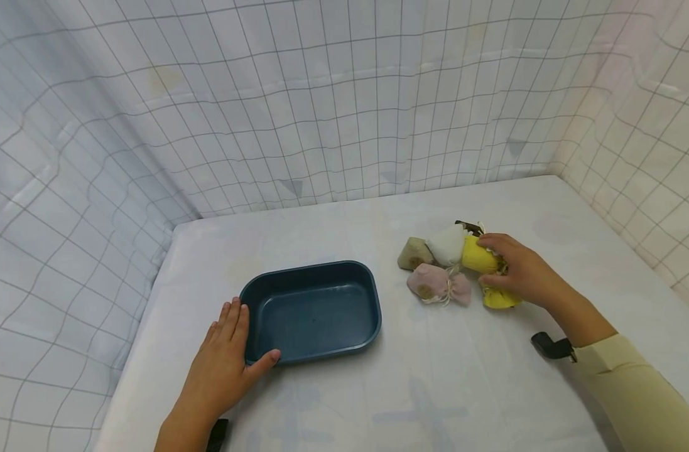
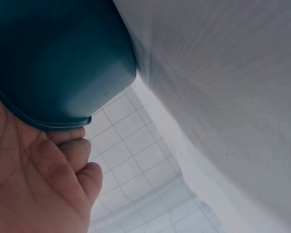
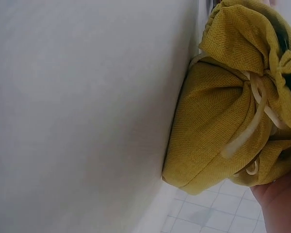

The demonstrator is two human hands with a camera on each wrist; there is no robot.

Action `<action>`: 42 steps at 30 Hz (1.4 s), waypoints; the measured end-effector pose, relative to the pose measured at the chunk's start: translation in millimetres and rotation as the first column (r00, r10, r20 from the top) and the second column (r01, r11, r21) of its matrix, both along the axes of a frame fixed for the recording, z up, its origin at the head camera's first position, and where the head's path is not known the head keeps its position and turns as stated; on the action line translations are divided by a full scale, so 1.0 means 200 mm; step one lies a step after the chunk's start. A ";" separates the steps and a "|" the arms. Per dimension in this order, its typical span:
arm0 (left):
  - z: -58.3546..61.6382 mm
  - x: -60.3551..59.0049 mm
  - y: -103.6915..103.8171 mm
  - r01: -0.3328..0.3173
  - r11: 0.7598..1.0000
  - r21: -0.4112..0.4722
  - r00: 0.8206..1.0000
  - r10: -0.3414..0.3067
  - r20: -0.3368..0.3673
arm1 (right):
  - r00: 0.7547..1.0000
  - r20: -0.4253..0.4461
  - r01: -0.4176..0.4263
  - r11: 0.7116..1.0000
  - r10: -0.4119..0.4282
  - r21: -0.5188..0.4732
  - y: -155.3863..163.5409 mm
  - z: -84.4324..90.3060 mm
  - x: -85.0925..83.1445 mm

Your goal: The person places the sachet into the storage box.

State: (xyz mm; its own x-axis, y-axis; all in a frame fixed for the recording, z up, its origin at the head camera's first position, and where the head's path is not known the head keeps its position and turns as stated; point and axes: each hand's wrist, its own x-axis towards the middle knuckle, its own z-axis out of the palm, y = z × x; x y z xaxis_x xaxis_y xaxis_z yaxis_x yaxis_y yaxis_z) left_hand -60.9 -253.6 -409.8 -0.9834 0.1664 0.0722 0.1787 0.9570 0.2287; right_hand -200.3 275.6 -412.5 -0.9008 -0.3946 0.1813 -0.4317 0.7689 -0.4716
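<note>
My left hand [image 1: 220, 364] rests against the left side of a dark blue rectangular tray [image 1: 313, 321], fingers straight along the rim and thumb at the front corner. In the left wrist view its palm [image 2: 34, 179] lies beside the tray wall [image 2: 97, 87]. My right hand [image 1: 522, 270] grips a yellow drawstring pouch [image 1: 480, 256], thumb on the near side and fingers over the far side. Under the thumb lies a second yellow pouch [image 1: 498, 299]. Close up in the right wrist view, yellow cloth [image 3: 203, 121] with a pale cord hides most of the hand.
Left of the yellow pouches sit a white pouch [image 1: 447, 245], a pink pouch [image 1: 434, 284] and a beige pouch [image 1: 415, 253], close together. White cloth covers the table [image 1: 344, 402]. Grid-patterned curtains [image 1: 333, 107] enclose the back and sides.
</note>
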 end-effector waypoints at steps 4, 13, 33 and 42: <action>0.00 0.00 0.00 0.000 1.000 0.008 1.000 0.000 0.007 | 0.999 -0.034 -0.007 0.999 0.008 0.032 0.00 -0.02 -0.01; 0.00 0.00 0.00 -0.004 1.000 0.011 1.000 0.004 0.009 | 0.999 -0.051 -0.006 0.999 0.008 0.037 0.00 -0.02 -0.02; 0.00 0.01 0.00 -0.001 1.000 0.023 1.000 0.000 0.009 | 0.995 -0.092 0.042 0.996 -0.049 -0.076 -0.02 0.04 0.00; 0.00 0.01 0.00 -0.005 1.000 0.021 1.000 0.005 0.016 | 0.979 -0.195 0.039 0.992 -0.062 -0.121 -0.05 0.12 0.02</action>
State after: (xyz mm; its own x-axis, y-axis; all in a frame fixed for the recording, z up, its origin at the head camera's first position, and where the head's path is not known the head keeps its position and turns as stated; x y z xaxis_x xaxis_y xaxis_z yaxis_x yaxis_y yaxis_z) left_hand -59.6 -254.3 -410.1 -0.9853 0.1599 0.0596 0.1698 0.9528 0.2516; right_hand -196.4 264.8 -389.3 -0.8607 -0.3156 0.3995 -0.4876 0.7370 -0.4681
